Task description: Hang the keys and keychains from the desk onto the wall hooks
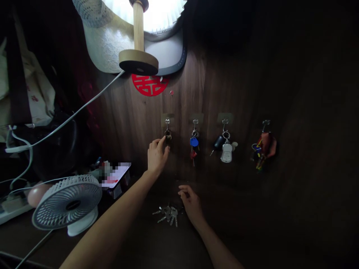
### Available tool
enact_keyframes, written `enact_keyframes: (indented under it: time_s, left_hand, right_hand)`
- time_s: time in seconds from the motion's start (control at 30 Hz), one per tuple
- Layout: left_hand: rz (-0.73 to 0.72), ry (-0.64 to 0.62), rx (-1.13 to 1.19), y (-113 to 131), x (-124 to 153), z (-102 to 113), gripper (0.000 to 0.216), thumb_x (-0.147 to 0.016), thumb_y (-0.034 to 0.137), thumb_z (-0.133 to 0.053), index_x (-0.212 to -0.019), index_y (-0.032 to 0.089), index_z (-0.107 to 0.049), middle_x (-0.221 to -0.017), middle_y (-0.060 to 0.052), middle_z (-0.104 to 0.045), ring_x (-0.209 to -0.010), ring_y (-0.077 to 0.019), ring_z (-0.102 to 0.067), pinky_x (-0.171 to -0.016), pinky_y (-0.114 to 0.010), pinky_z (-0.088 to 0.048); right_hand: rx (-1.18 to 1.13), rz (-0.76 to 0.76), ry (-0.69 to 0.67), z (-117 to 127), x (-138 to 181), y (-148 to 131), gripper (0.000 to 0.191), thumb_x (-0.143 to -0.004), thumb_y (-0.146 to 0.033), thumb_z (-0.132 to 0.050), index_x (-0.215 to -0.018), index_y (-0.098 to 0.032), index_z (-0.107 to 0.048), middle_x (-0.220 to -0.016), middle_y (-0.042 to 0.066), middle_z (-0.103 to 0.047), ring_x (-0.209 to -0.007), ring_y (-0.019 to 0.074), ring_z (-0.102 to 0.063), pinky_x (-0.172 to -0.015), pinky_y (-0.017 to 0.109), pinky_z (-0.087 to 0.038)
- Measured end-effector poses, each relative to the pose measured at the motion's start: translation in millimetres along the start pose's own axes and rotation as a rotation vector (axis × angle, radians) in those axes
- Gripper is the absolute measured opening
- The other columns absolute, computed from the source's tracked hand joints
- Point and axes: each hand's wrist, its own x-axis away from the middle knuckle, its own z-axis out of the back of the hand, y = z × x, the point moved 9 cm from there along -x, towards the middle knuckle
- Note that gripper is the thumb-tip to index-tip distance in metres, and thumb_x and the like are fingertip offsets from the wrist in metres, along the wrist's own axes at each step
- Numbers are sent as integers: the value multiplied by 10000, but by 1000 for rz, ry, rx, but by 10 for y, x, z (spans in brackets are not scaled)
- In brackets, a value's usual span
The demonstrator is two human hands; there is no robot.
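Observation:
My left hand (157,155) reaches up to the leftmost wall hook (167,121). Its thumb and index finger are closed around the lower part of a small key ring (167,133) hanging there; the fingers partly hide what dangles from it. My right hand (192,204) is held low over the dark desk, fingers loosely bent and apart, with nothing in it. Just left of it, a fanned-out bunch of silver keys (169,214) lies on the desk.
More hooks hold a blue key tag (194,141), a white fob (226,153) beside a black car key (218,142), and a reddish pouch (267,145). On the left stand a fan (70,203) and a power strip (17,209). A lit lamp (138,28) with a white cable hangs above.

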Motion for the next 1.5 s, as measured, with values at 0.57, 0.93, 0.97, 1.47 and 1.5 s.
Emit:
enact_keyframes:
  time_s: [0.57,0.93,0.97,1.47,1.5]
  left_hand:
    - [36,-350,195,-447,1230,-308,251,-831,155,-447,-1002,226,-616,-984,-44,-631,-952,-194,-573,-864,-350,-453]
    - [16,-587,300,-191,1759,-395,220,-846,208,-479,-1008,253,-619,-1029,-37,-644,-991,-209,-561,-873,-361,-415]
    - [-1,-601,293,-158,1783,-396,220,-845,213,-488,-1020,259,-613,-1041,-32,-642,-1000,-209,-557,-878,-363,-408]
    - [-43,-694,112,-188,1875,-482,219,-824,229,-546,-1039,240,-586,-1036,-28,-635,-1004,-218,-540,-876,-371,-388]
    - [-41,-690,119,-199,1878,-485,223,-822,222,-545,-1042,239,-584,-1035,-28,-635,-1003,-218,-540,-875,-370,-389]
  right_hand:
    - [40,47,3,23,-1,-60,202,-782,-292,-471,-898,-204,-612,-730,30,-691,-719,188,-653,-650,282,-473]
    - [54,16,-5,30,-19,-38,200,-785,-298,-459,-902,-202,-590,-745,37,-687,-753,196,-656,-698,302,-475]
    - [71,12,-10,37,-24,-35,200,-783,-293,-456,-902,-203,-589,-745,35,-685,-754,194,-653,-699,300,-471]
    - [537,-70,-405,-68,177,-74,363,-720,-221,-534,-1075,-285,-569,-710,-47,-623,-639,133,-573,-590,233,-363]
    - [503,-56,-409,-93,174,-77,379,-717,-194,-515,-1083,-278,-566,-719,-45,-618,-640,130,-567,-597,232,-372]
